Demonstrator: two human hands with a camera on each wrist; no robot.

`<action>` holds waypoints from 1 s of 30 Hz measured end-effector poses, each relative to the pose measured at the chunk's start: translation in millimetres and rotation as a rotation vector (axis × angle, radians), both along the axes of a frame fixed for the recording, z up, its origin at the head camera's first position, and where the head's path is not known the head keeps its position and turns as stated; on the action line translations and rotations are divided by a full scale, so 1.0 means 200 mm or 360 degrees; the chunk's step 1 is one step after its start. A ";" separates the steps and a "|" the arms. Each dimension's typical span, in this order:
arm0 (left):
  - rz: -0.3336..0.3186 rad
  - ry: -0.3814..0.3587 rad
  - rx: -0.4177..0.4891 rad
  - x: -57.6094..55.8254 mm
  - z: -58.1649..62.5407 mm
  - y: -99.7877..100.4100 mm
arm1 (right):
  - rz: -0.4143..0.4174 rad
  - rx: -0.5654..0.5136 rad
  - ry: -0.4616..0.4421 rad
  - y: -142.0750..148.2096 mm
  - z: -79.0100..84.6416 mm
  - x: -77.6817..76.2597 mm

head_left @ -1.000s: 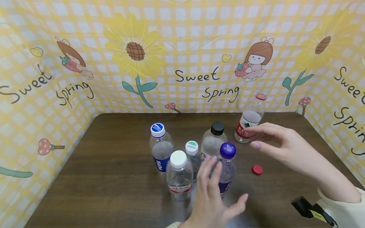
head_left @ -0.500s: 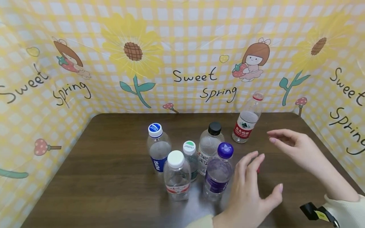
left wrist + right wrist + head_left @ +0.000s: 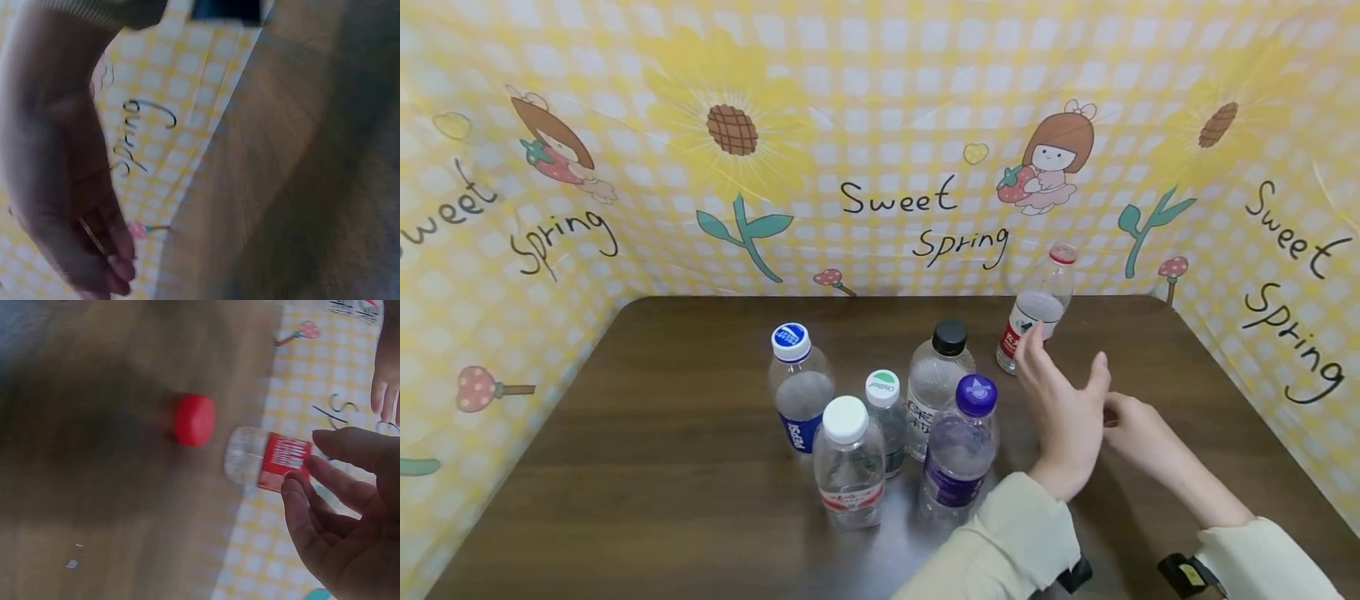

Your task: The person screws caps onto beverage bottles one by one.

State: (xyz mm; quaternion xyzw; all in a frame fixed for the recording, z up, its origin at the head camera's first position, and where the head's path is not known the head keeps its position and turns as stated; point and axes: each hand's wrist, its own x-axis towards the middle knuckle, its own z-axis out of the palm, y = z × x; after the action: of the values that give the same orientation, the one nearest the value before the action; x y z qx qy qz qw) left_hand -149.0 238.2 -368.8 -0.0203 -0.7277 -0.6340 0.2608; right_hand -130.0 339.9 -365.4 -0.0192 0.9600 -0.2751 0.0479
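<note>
My left hand (image 3: 1063, 417) is raised over the table's right side, fingers extended and thumb apart, holding nothing. In the head view its fingertips overlap the uncapped water bottle (image 3: 1037, 308) with a red and white label, which stands upright at the back right. My right hand (image 3: 1142, 433) hovers just right of it, partly hidden behind it. Its fingers (image 3: 300, 509) are loosely bent with nothing between them in the right wrist view. A red bottle cap (image 3: 195, 420) lies on the table there; the hands hide it in the head view.
Several capped bottles stand grouped left of my hands: a blue-labelled one (image 3: 801, 392), a white-capped one (image 3: 850, 467), a small green-and-white-capped one (image 3: 886, 417), a black-capped one (image 3: 940, 375) and a purple-capped one (image 3: 958, 458). A checked cloth (image 3: 880, 108) surrounds the brown table (image 3: 647, 433).
My left hand has moved right and away from me, past the purple-capped bottle. My right hand has drawn back from the uncapped bottle and dropped lower. The view has shifted slightly right.
</note>
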 end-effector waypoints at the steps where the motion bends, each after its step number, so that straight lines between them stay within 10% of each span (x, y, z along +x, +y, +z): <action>1: 0.0008 -0.0044 0.0047 -0.03 -0.01 0.01 | 0.0006 0.0007 -0.0007 0.00 -0.01 0.00; 11: 0.0272 -0.0265 0.0082 -0.24 -0.08 0.08 | 0.0127 0.0021 0.0131 -0.03 -0.17 -0.03; 30: 0.0289 -0.0419 -0.0132 -0.37 -0.16 0.12 | 0.0180 0.0121 0.0125 -0.06 -0.29 -0.02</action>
State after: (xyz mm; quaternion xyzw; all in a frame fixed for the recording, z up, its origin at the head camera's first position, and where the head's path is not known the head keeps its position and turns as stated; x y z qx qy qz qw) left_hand -223.2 261.9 -401.2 0.1181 -0.7800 -0.5745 0.2183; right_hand -133.1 327.4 -423.3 -0.0824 0.9683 -0.2343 0.0265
